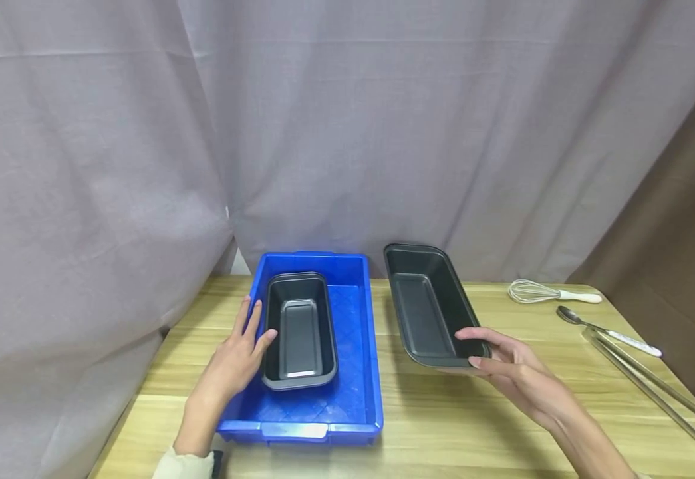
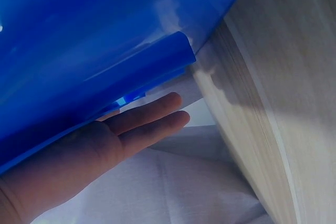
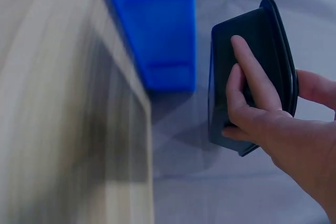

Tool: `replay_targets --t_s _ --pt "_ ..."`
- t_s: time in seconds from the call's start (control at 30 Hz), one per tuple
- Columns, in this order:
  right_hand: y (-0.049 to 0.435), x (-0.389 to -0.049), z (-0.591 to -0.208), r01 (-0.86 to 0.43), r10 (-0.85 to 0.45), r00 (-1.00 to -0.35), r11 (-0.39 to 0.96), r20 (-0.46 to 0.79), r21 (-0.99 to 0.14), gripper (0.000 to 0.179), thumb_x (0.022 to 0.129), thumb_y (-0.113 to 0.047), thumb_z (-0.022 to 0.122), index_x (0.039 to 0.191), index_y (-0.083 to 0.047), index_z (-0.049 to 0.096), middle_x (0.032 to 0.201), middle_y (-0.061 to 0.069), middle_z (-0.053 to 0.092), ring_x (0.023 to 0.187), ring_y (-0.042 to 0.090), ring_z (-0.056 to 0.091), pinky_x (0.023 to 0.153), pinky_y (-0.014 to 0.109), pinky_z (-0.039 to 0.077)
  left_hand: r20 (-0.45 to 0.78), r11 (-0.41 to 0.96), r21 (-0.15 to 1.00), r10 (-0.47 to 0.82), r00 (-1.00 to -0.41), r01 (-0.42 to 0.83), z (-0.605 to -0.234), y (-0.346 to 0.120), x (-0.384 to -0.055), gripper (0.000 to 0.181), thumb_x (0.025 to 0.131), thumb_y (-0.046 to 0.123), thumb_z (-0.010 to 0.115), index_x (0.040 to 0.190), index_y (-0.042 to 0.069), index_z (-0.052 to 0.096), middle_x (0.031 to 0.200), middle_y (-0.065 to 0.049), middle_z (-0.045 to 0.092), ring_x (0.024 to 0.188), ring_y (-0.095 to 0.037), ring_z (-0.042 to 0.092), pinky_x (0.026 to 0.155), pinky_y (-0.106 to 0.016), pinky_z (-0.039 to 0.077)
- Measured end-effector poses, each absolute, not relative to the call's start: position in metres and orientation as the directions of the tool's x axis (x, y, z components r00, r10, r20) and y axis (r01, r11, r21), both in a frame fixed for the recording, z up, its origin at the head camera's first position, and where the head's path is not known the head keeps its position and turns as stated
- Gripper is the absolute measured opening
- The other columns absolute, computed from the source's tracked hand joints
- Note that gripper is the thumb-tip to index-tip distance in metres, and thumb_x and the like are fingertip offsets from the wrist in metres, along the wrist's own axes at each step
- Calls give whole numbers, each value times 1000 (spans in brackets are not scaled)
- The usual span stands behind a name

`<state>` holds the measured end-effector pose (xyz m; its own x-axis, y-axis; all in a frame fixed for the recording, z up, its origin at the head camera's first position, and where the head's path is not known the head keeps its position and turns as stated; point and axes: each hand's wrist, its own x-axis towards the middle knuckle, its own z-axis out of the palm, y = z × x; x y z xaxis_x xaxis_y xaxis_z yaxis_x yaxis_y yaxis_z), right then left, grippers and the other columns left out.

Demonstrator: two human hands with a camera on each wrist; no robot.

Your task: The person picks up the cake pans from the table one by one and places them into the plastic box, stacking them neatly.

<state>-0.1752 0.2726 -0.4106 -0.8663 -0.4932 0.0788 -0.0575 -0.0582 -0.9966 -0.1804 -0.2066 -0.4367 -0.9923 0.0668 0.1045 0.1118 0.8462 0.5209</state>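
Observation:
A dark loaf pan (image 1: 443, 306) is held up over the table by my right hand (image 1: 517, 376). The thumb and index finger are at its near right corner, and other fingers lie against the pan's outside (image 3: 252, 51) in the right wrist view. To the left, a blue plastic bin (image 1: 353, 346) contains another dark loaf pan (image 1: 299, 332). My left hand (image 1: 233, 359) lies over the bin's left rim with its fingers spread and fairly straight. Its thumb reaches in to the edge of that inner pan; whether they touch, I cannot tell.
On the right of the wooden table (image 1: 443, 426) lie a whisk (image 1: 551, 293) with a white handle, a spoon (image 1: 610, 330) with a pale patterned handle, and long metal tongs (image 1: 652, 386). A grey curtain (image 1: 353, 133) hangs behind the table and along its left.

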Motion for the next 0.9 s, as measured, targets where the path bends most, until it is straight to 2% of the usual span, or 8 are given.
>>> replay_targets --t_s 0.17,0.3,0.43,0.53,0.6,0.7,0.73,0.9 --pt "241 -179 -398 -65 -495 -865 -50 82 -997 43 106 5 59 146 -9 64 149 10 57 125 11 65 102 24 55 95 844 525 68 -993 108 -435 -206 -181 71 120 39 44 175 2 18 183 -25 5 126 -66 63 107 -77 48" --pt "213 -179 -389 -51 -493 -867 -51 70 -997 47 104 3 63 150 -5 59 161 19 42 132 12 61 104 24 55 132 832 539 73 -989 133 -442 -208 -184 71 119 40 44 176 5 19 184 -23 7 123 -69 62 106 -80 45" --pt "184 -180 -387 -35 -506 -859 -87 74 -996 54 101 4 65 153 2 52 170 30 25 137 10 56 106 23 55 212 832 525 74 -974 178 -460 -215 -193 72 119 47 39 177 12 16 185 -17 7 115 -69 65 98 -82 47" --pt "164 -181 -389 0 -522 -851 -118 62 -993 59 99 6 66 155 7 47 175 30 19 141 9 52 107 23 55 242 840 508 73 -968 190 -474 -221 -200 72 119 50 37 179 17 12 186 -13 5 114 -67 66 95 -80 50" --pt "152 -183 -390 31 -531 -846 -133 45 -991 62 98 8 65 155 10 43 176 29 17 143 11 51 108 24 55 225 827 530 73 -972 185 -472 -220 -200 72 119 46 40 178 16 12 186 -15 6 118 -68 64 98 -80 49" --pt "136 -185 -393 72 -534 -845 -146 17 -987 64 96 9 64 156 12 41 173 31 21 141 21 53 106 26 57 256 838 510 68 -964 195 -483 -223 -205 74 119 48 40 179 18 8 186 -12 5 116 -67 66 94 -80 50" --pt "132 -185 -394 83 -531 -847 -144 6 -986 65 96 9 64 156 13 41 174 30 20 144 21 50 106 26 56 281 848 491 63 -958 200 -492 -226 -210 74 119 50 38 179 20 6 187 -10 4 114 -65 67 91 -79 51" --pt "111 -186 -396 122 -521 -853 -130 -37 -984 65 95 10 61 156 14 38 172 32 24 147 31 47 107 27 56 276 823 536 42 -960 190 -507 -232 -216 76 119 54 34 179 22 1 186 -11 9 128 -64 61 97 -79 48"
